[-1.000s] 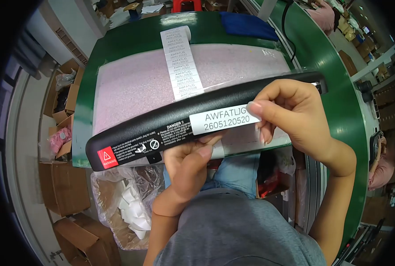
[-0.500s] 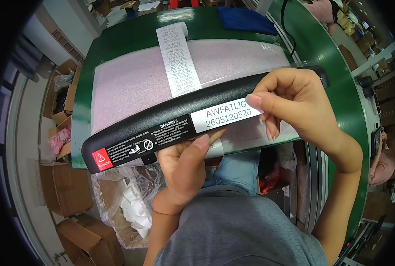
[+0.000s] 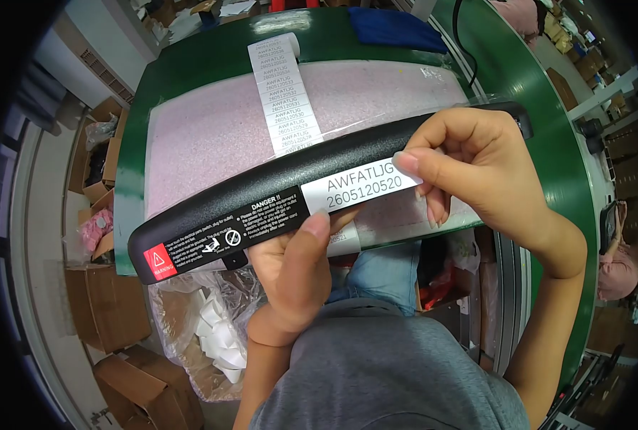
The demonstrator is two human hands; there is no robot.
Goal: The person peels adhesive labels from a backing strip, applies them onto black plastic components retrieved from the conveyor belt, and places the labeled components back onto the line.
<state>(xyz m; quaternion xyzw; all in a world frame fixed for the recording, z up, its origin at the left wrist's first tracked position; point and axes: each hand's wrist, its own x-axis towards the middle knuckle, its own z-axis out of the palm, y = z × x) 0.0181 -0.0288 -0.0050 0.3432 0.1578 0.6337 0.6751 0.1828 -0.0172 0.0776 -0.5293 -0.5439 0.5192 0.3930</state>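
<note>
A long, curved black plastic bar (image 3: 276,172) slants across the view, with a red warning mark and printed danger text on its left part. My left hand (image 3: 297,269) grips it from below, the thumb at the lower left edge of a white label (image 3: 355,188). The label reads "AWFATLJG 2605120520" and lies along the bar's face. Its right end is pinched by my right hand (image 3: 469,161), thumb on top. Whether that end touches the bar is hidden by the fingers.
Behind the bar, a strip of printed labels (image 3: 284,93) runs over a pink foam-like pad (image 3: 211,129) on the green table (image 3: 183,54). A blue cloth (image 3: 397,32) lies at the back. A plastic-lined box (image 3: 179,344) with white scraps stands below left. Another person's arm (image 3: 615,240) shows at right.
The bar and label have shifted slightly left. My left thumb has moved up onto the label's lower left edge. My right hand keeps its pinch, with its thumb slightly farther left.
</note>
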